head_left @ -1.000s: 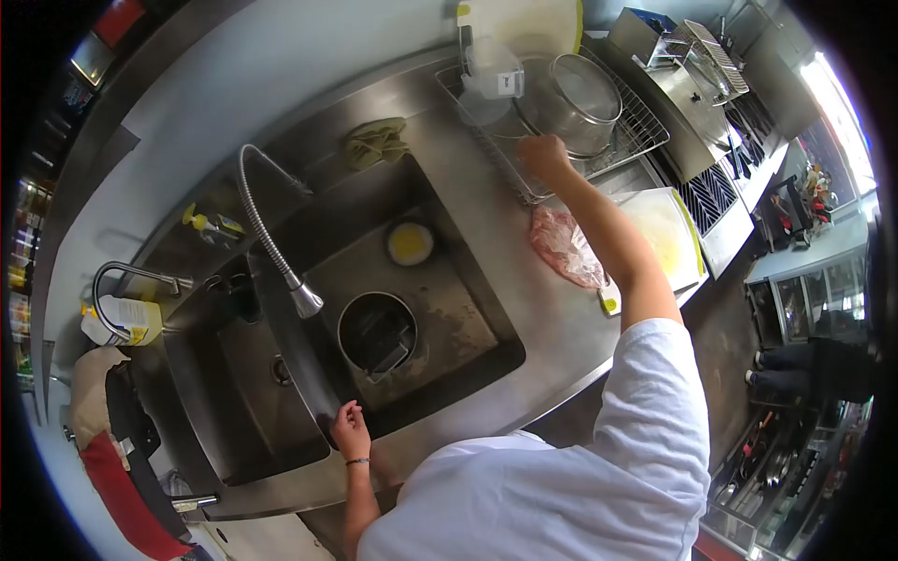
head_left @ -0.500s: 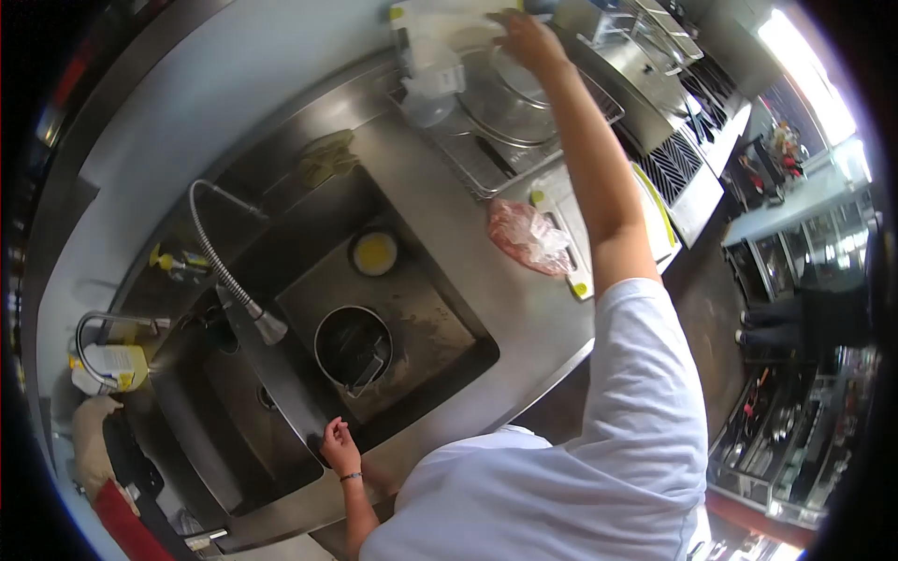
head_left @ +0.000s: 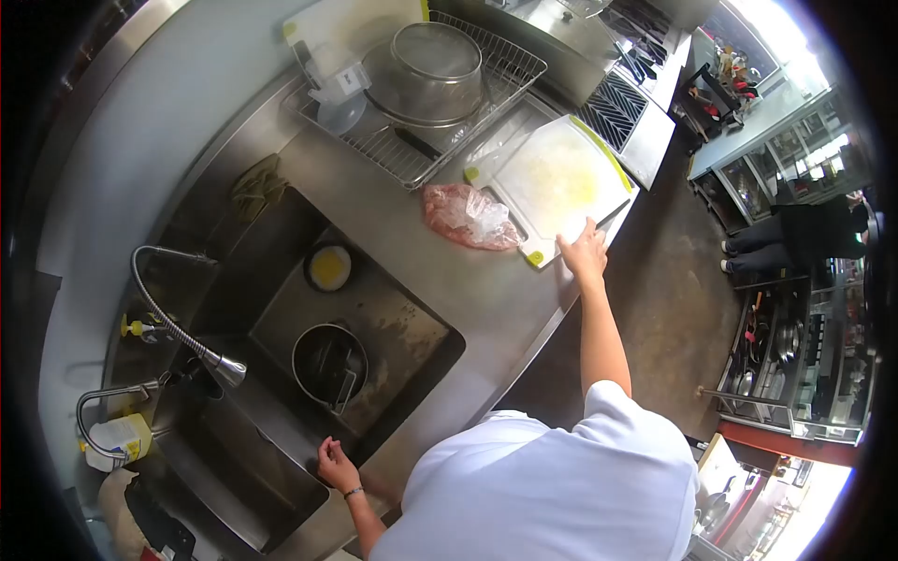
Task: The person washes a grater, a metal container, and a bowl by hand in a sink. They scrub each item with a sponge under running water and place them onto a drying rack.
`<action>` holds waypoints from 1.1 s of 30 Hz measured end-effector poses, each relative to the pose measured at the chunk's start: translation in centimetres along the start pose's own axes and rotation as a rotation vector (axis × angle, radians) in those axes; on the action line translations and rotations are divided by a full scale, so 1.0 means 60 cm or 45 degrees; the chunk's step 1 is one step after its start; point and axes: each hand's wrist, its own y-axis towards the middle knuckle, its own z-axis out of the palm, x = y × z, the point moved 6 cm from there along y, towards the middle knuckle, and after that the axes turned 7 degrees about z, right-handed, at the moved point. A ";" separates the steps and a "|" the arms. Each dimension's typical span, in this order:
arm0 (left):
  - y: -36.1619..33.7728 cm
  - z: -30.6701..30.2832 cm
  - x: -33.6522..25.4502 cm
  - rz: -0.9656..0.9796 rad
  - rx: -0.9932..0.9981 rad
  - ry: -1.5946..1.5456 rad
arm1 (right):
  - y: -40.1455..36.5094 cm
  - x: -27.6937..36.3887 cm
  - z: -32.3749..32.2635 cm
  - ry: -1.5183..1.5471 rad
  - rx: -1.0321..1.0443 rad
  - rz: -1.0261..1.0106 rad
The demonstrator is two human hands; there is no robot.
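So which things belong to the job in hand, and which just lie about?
Likely in the job: white, green-cornered plastic cutting board, right hand at its edge; clear plastic bag of pink meat beside it.

Apparently lying about: crumpled green cloth; yellow-and-white plastic jug.

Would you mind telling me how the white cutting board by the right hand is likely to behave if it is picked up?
The white cutting board lies flat with no visible sag, so it is probably stiff. Its broad, flat shape makes rolling unlikely. The yellowish patch might be slippery, though I cannot tell whether it is wet.
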 end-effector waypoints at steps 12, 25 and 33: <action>-0.001 0.000 0.015 0.008 -0.020 0.002 | -0.057 0.058 0.033 -0.098 0.388 0.084; -0.010 -0.004 0.017 0.040 -0.058 0.009 | 0.084 0.028 0.106 0.147 0.335 -0.512; -0.003 -0.005 -0.005 0.036 -0.055 -0.002 | -0.016 0.052 -0.012 0.563 0.434 -0.381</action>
